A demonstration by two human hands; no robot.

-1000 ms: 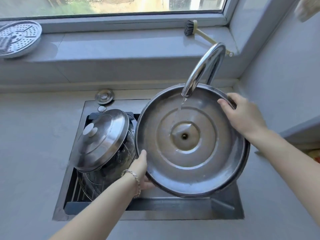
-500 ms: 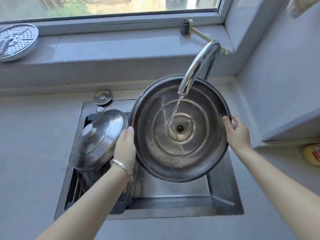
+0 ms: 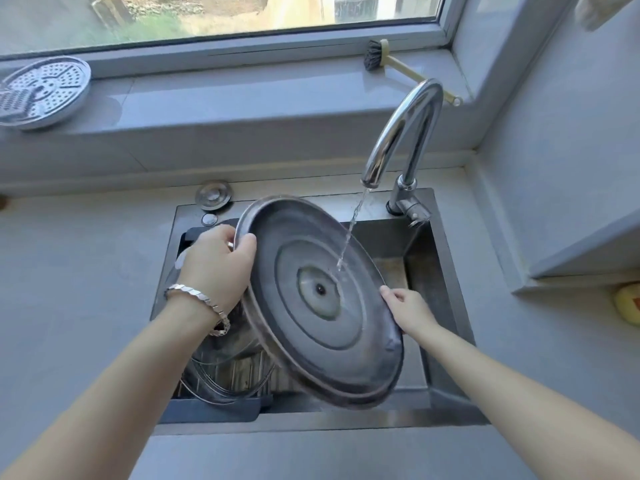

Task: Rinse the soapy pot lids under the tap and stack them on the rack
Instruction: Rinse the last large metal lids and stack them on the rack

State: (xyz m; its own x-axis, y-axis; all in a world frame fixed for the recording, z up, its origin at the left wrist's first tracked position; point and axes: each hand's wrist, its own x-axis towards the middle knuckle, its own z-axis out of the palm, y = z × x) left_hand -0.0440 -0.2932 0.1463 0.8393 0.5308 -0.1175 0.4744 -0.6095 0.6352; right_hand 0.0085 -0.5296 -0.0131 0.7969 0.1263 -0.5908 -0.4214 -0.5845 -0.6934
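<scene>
over the sink (image 3: 446,271), under the tap (image 3: 401,133), the big steel pot lid (image 3: 311,327) hangs tilted, its hollow ringed underside turned toward the camera, far edge high at the left, near edge low over the sink's front. a thin stream of water (image 3: 351,230) falls from the tap and lands on the lid just right of the small dark hole at its centre. the left hand (image 3: 216,268) grips the upper left rim: the thumb is hooked over the edge onto the inner face, the other fingers curled round behind it, mostly hidden. a silver link bracelet (image 3: 197,296) sits on that wrist. the right hand (image 3: 407,308) holds the right rim lower down, fingers bent and pinching the edge; how far they reach behind the lid cannot be told. below the left hand, in the left part of the sink, a dark rack (image 3: 214,414) holds wire loops, partly covered by the lid. a round metal stopper (image 3: 213,195) lies on the counter (image 3: 69,306) just behind the sink. on the windowsill (image 3: 242,95) a perforated steamer plate (image 3: 41,91) rests at the far left and a brush (image 3: 375,55) with a pale handle lies behind the tap.
</scene>
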